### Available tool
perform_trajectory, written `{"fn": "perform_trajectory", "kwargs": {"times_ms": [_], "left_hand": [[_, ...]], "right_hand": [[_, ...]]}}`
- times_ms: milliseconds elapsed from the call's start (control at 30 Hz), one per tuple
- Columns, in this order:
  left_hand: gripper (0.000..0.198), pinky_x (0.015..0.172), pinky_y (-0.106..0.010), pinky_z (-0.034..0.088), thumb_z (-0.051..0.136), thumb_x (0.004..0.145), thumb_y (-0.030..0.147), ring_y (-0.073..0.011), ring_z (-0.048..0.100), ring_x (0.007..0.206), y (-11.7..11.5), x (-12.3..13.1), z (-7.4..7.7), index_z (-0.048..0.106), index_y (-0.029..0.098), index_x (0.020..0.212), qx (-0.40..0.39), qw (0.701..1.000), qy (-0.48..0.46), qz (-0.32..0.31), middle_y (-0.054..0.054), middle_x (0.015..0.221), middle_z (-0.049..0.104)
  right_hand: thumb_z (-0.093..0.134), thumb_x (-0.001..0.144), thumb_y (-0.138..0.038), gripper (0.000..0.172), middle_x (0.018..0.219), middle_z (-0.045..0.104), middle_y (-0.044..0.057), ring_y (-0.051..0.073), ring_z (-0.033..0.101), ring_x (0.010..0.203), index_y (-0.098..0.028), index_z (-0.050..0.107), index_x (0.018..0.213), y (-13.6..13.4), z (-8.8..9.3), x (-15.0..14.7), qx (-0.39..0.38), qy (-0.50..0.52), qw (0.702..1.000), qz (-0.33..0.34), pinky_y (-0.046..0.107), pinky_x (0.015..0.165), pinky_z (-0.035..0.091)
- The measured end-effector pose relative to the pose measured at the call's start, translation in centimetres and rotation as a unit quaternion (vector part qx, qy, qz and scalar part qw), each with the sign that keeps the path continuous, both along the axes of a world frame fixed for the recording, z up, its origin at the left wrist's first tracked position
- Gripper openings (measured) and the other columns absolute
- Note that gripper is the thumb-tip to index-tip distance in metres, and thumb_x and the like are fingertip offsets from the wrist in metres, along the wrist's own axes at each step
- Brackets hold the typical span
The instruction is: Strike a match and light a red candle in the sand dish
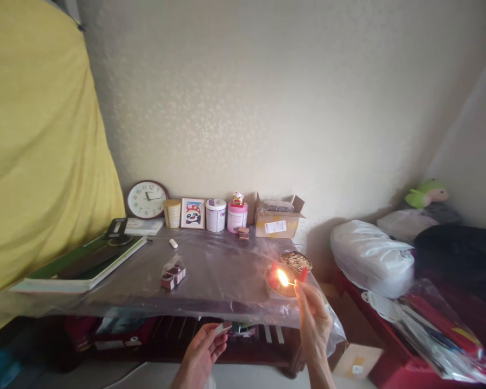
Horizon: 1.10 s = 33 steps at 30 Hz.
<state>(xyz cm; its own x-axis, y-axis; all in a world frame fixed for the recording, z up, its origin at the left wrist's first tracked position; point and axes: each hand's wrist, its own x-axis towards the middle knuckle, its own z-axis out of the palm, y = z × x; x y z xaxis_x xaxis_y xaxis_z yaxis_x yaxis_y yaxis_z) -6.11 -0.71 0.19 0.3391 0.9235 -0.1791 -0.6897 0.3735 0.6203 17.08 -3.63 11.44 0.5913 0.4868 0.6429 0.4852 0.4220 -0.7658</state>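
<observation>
My right hand (314, 319) pinches a burning match (285, 279), its flame over a shallow round dish (281, 281) with red candles at the table's front right. A second round tin (295, 261) holding several matchsticks sits just behind the dish. My left hand (204, 348) is below the table edge, fingers closed on a small matchbox (223, 327). A bundle of matchboxes in clear wrap (172, 275) lies near the table's middle.
The low table (210, 281) is covered in clear plastic. Along the wall stand a clock (147, 199), tins, a panda picture frame (193, 213) and a cardboard box (277, 219). Books (85, 265) lie at left. A yellow curtain hangs left; bags and a plush toy (425, 193) are right.
</observation>
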Motion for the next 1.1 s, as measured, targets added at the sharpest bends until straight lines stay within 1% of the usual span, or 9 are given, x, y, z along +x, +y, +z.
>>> {"fn": "perform_trajectory", "kwargs": {"times_ms": [167, 267, 367, 467, 567, 700, 833, 967, 1100], "left_hand": [[0.034, 0.085, -0.031, 0.045, 0.076, 0.066, 0.039, -0.0171, 0.063, 0.089, 0.0, -0.4, 0.1, 0.065, 0.017, 0.091, 0.007, 0.999, -0.03, -0.016, -0.009, 0.099, 0.07], [0.032, 0.086, -0.031, 0.045, 0.077, 0.065, 0.038, -0.0173, 0.063, 0.089, -0.2, -0.5, 0.3, 0.067, 0.018, 0.088, 0.004, 0.999, -0.032, -0.016, -0.01, 0.096, 0.071], [0.029, 0.086, -0.031, 0.045, 0.077, 0.065, 0.037, -0.0172, 0.063, 0.088, -0.2, -0.5, 0.4, 0.067, 0.019, 0.085, 0.0, 0.999, -0.035, -0.011, -0.01, 0.095, 0.071], [0.029, 0.085, -0.031, 0.046, 0.078, 0.064, 0.036, -0.0174, 0.064, 0.087, -0.2, -0.5, 0.3, 0.067, 0.019, 0.084, -0.007, 0.999, -0.037, -0.01, -0.009, 0.093, 0.071], [0.03, 0.085, -0.031, 0.046, 0.079, 0.062, 0.035, -0.0179, 0.065, 0.086, 0.1, -0.6, -0.2, 0.067, 0.019, 0.084, -0.018, 0.999, -0.039, -0.007, -0.009, 0.091, 0.071], [0.032, 0.083, -0.031, 0.047, 0.081, 0.059, 0.035, -0.0186, 0.065, 0.085, 0.6, -0.6, -0.8, 0.068, 0.018, 0.083, -0.028, 0.999, -0.037, -0.008, -0.01, 0.088, 0.072], [0.031, 0.081, -0.03, 0.048, 0.082, 0.057, 0.034, -0.0183, 0.065, 0.083, 0.9, -0.6, -0.9, 0.068, 0.019, 0.08, -0.035, 0.998, -0.042, -0.008, -0.01, 0.087, 0.072], [0.03, 0.08, -0.03, 0.048, 0.083, 0.056, 0.033, -0.0186, 0.066, 0.083, 0.8, -0.6, -0.7, 0.069, 0.02, 0.079, -0.043, 0.998, -0.047, -0.008, -0.01, 0.087, 0.072], [0.029, 0.079, -0.03, 0.048, 0.083, 0.055, 0.034, -0.0181, 0.066, 0.08, 0.7, -0.5, -0.5, 0.07, 0.02, 0.077, -0.051, 0.998, -0.031, 0.003, -0.01, 0.085, 0.073]], "right_hand": [[0.064, 0.079, -0.038, 0.022, 0.087, 0.064, 0.005, 0.017, 0.056, 0.082, -0.016, 0.068, 0.083, 0.6, 0.0, 0.3, 0.007, 0.015, 1.0, 0.018, 0.026, 0.073, 0.045], [0.065, 0.078, -0.038, 0.023, 0.086, 0.064, 0.005, 0.017, 0.057, 0.082, -0.015, 0.066, 0.082, 1.1, -0.2, 0.6, 0.003, 0.039, 0.998, 0.041, 0.027, 0.075, 0.045], [0.068, 0.074, -0.04, 0.027, 0.085, 0.064, 0.006, 0.018, 0.057, 0.081, -0.014, 0.067, 0.083, 1.7, -0.3, 0.9, -0.004, 0.08, 0.995, 0.052, 0.029, 0.077, 0.046], [0.071, 0.069, -0.043, 0.033, 0.084, 0.065, 0.007, 0.018, 0.058, 0.079, -0.013, 0.067, 0.082, 2.4, -0.4, 1.2, -0.015, 0.121, 0.991, 0.055, 0.03, 0.076, 0.046], [0.072, 0.067, -0.044, 0.034, 0.084, 0.065, 0.007, 0.018, 0.059, 0.078, -0.013, 0.066, 0.081, 2.9, -0.3, 1.4, -0.019, 0.142, 0.988, 0.059, 0.03, 0.075, 0.047], [0.072, 0.066, -0.044, 0.035, 0.082, 0.066, 0.006, 0.017, 0.06, 0.074, -0.014, 0.065, 0.081, 3.5, -0.2, 1.7, -0.017, 0.156, 0.985, 0.078, 0.027, 0.069, 0.049], [0.073, 0.066, -0.044, 0.034, 0.081, 0.067, 0.006, 0.016, 0.061, 0.07, -0.014, 0.065, 0.082, 4.0, 0.0, 2.0, -0.022, 0.162, 0.983, 0.088, 0.025, 0.063, 0.051], [0.073, 0.065, -0.043, 0.032, 0.079, 0.068, 0.006, 0.017, 0.063, 0.07, -0.014, 0.065, 0.078, 4.7, 0.1, 2.2, -0.006, 0.158, 0.983, 0.097, 0.026, 0.063, 0.053], [0.072, 0.067, -0.042, 0.032, 0.081, 0.068, 0.008, 0.018, 0.063, 0.071, -0.014, 0.066, 0.08, 5.6, -0.4, 2.4, -0.005, 0.142, 0.986, 0.088, 0.028, 0.065, 0.053]]}}
